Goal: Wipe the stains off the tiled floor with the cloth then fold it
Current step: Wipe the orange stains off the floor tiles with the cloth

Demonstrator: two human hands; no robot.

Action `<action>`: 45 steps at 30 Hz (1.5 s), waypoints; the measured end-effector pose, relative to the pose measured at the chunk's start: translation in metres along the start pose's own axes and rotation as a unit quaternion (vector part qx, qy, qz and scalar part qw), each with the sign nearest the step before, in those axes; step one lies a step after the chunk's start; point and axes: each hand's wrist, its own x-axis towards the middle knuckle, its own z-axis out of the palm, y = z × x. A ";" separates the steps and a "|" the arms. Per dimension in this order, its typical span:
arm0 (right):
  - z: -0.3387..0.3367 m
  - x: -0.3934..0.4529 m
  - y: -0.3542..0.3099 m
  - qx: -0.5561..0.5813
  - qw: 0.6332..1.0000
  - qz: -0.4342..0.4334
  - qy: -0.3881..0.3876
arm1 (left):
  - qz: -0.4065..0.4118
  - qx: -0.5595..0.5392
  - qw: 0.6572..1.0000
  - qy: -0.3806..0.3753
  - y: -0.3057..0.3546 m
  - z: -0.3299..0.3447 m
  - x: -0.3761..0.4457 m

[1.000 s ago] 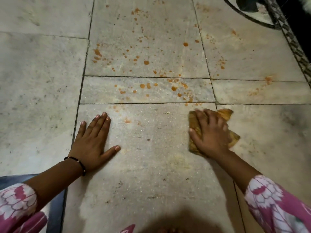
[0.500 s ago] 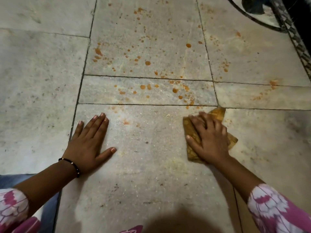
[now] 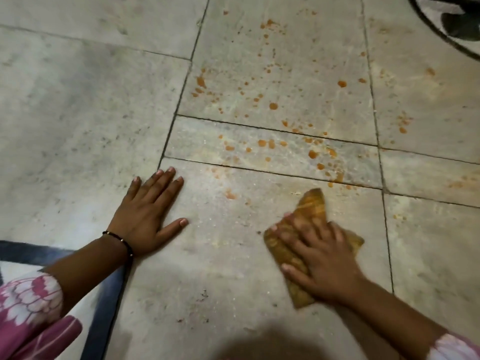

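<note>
Right hand point(image 3: 322, 263) flat, fingers spread, pressing brown cloth point(image 3: 311, 206) on tiled floor point(image 3: 78, 126), near side of orange stains point(image 3: 272, 106). Left hand point(image 3: 148, 216) open, palm flat on floor, black bracelet point(image 3: 119, 240) at wrist.

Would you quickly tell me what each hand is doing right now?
Left hand: open, flat on the tiled floor, holding nothing.
Right hand: open, straight fingers pressing the cloth onto the floor.
</note>
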 end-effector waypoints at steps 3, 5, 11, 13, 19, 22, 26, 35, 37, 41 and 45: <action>-0.027 0.049 0.038 -0.004 0.997 0.076 -0.027 | -0.026 -0.013 1.000 0.005 -0.004 0.002 0.002; -0.034 0.070 0.033 -0.005 0.999 0.028 -0.037 | -0.023 -0.014 1.000 0.001 -0.002 0.003 0.002; -0.027 0.103 -0.068 0.005 0.981 -0.192 0.020 | -0.025 -0.007 1.000 0.004 -0.001 0.002 0.000; -0.036 0.139 -0.061 -0.034 0.979 -0.199 0.032 | -0.027 -0.005 1.000 0.006 -0.002 0.003 0.001; -0.038 0.125 0.019 -0.013 0.996 0.058 0.060 | -0.027 -0.008 1.000 0.007 -0.001 0.004 0.001; -0.026 0.094 -0.046 -0.011 0.999 -0.030 0.040 | -0.030 -0.009 0.999 0.010 0.000 0.003 0.002; -0.043 0.159 -0.075 0.032 0.992 -0.109 0.057 | -0.028 -0.019 0.999 0.016 0.001 0.005 0.002; -0.028 0.113 -0.052 0.025 0.997 0.029 0.072 | -0.056 -0.025 0.998 0.015 0.016 0.006 0.006; -0.028 0.128 -0.078 0.002 0.995 -0.064 0.081 | -0.059 -0.012 0.998 0.014 0.019 0.006 0.009; -0.050 0.197 -0.030 0.035 0.996 -0.016 0.075 | -0.056 -0.010 0.998 0.017 0.017 0.008 0.008; -0.045 0.148 0.008 0.040 0.996 0.042 0.067 | -0.059 -0.016 0.998 0.021 0.019 0.006 0.007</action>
